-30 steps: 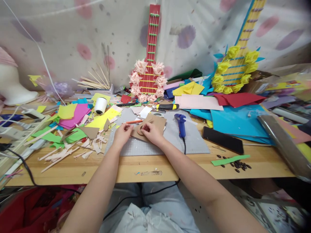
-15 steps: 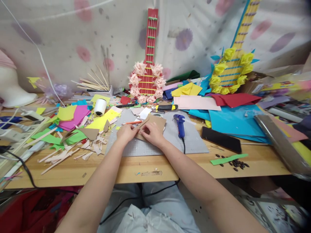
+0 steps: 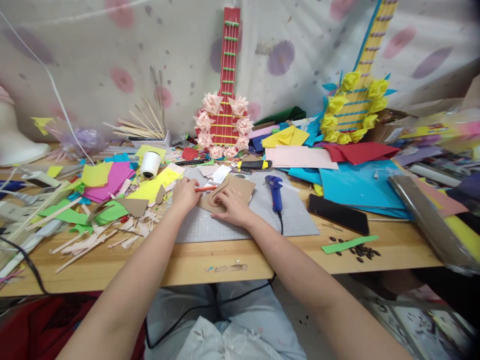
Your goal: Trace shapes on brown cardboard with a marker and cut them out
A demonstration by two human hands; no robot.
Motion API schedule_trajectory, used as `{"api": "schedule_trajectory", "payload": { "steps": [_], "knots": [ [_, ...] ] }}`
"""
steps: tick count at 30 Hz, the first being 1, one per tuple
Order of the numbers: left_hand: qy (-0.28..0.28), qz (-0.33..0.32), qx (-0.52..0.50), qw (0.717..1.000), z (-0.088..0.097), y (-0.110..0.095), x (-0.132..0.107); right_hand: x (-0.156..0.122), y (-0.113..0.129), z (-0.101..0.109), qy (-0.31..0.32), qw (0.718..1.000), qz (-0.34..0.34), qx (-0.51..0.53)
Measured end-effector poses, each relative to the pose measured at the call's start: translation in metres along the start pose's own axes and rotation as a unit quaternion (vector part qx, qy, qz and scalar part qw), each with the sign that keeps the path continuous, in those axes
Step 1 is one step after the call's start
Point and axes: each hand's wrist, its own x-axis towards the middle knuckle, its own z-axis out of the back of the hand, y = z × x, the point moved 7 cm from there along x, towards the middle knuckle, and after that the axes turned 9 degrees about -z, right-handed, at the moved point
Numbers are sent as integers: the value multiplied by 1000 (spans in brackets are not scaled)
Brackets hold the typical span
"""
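My left hand (image 3: 185, 195) is closed, its fingertips at the left end of an orange pencil (image 3: 206, 188) on the grey cutting mat (image 3: 296, 215). Brown cardboard (image 3: 243, 187) lies in the middle of the mat, and a smaller piece with a rounded edge rests on it. Over that smaller piece my right hand (image 3: 233, 207) bends its fingers and thumb, holding it against the sheet. The palm hides part of both pieces. A blue hot glue gun (image 3: 275, 192) lies to the right of the cardboard.
Paper scraps (image 3: 138, 225) cover the left side, near a white roll-shaped object (image 3: 150, 165) and a power strip (image 3: 45, 215). Behind stand a red paper guitar (image 3: 225, 120) and a yellow one (image 3: 350, 110). A black phone (image 3: 337, 214) and dark beads (image 3: 363, 251) lie right.
My left hand has left the cardboard's edge and moved left to the pencil. My right hand stays on the cardboard, with thumb and fingers farther apart. The view has shifted slightly.
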Motion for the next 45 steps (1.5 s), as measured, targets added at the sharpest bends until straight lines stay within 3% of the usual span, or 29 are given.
{"api": "schedule_trajectory", "payload": {
  "steps": [2,4,8,10,14,16,18,20,23,26,29,32,39,45],
  "knots": [
    [20,-11,6,1000,-3,5,2,0,-2,4,-20,999,-3,44],
    [6,2,-1,1000,3,13,4,1,-8,11,-60,993,-27,101],
    [-121,18,-57,991,35,16,2,3,-26,21,-128,957,-123,231],
    [-134,-53,-117,983,43,-3,2,5,-30,16,-113,925,-150,330],
    [-26,-209,-200,957,27,-58,-2,9,-25,0,-18,864,-154,480],
    [-26,-227,-214,950,19,-70,-5,10,-28,-2,-14,848,-170,502],
    [-64,-196,-233,951,12,-65,-7,7,-41,4,-73,841,-210,494],
    [-89,-148,-241,955,2,-51,-9,1,-54,18,-162,849,-245,440],
    [-80,-108,-212,968,-13,-33,-13,-6,-57,38,-248,898,-242,272],
    [-80,-62,-187,977,-18,-19,-14,-7,-51,39,-227,936,-236,131],
    [-40,-99,-176,979,-21,-20,-7,-4,-47,28,-178,953,-231,79],
    [1,-164,-171,972,-25,-23,3,-3,-47,23,-176,960,-209,65],
    [37,-230,-140,962,-32,-32,24,-1,-60,28,-195,951,-224,85],
    [22,-183,-108,977,-35,-43,32,-3,-65,33,-197,943,-254,82]
  ]
}}
